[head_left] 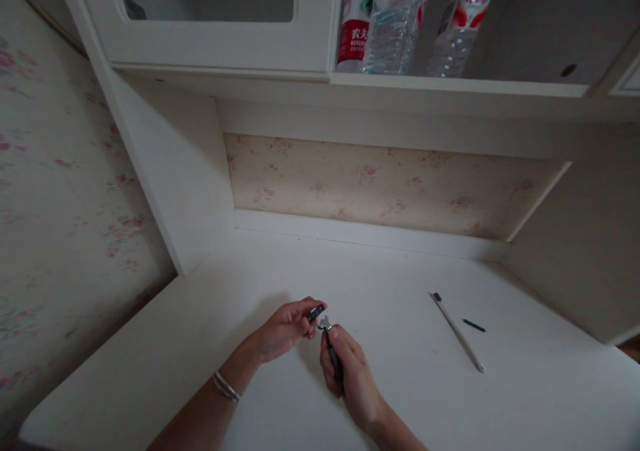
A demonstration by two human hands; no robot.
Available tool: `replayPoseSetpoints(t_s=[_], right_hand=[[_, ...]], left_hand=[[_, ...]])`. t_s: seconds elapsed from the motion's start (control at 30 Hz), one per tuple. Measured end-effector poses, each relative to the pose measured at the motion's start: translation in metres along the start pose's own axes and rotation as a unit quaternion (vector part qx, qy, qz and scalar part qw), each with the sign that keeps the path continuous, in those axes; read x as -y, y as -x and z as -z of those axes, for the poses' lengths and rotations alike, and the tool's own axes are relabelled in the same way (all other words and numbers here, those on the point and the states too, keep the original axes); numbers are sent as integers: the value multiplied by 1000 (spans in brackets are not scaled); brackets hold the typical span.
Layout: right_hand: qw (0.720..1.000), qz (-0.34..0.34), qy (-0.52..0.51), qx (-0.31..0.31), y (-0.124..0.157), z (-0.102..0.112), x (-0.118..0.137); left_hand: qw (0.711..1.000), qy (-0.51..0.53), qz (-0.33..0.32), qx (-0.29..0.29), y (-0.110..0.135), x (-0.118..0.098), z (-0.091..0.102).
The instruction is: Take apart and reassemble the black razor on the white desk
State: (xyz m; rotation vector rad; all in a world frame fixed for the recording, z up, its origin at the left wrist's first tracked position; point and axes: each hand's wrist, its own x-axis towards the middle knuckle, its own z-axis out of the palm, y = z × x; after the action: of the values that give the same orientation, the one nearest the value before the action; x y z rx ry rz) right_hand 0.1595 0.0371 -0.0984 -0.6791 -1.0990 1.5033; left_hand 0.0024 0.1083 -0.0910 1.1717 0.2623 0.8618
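Note:
Between the thumb and fingers of my left hand is a small black piece with a ridged or patterned edge; its exact kind is too small to make out. My right hand is wrapped round the dark handle of a small wrench. The wrench's shiny metal head, with a notch at its tip, points up and away from me, just beside the black piece. A small gap seems to separate the two. Both hands are held over the white desk, and fingers hide part of each item.
To the right lie a slim white pen-like stick with a dark piece at its far end and a short dark green rod. Plastic bottles stand on the shelf above. A side panel and floral wall bound the left.

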Motion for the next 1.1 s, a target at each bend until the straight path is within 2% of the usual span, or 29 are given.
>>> replayPoseSetpoints(t_s=[0.23,0.53,1.1], right_hand=[[997,42,47,-45,-1,0,0],[994,52,95,-34,1,-3,4],[983,57,169,-36,0,1,7]], left_hand=[[1000,-22,17,14,-2,-4,-8],[1000,-21,2,16,-2,-1,-6],[999,-44,12,4,-3,-2,-10]])
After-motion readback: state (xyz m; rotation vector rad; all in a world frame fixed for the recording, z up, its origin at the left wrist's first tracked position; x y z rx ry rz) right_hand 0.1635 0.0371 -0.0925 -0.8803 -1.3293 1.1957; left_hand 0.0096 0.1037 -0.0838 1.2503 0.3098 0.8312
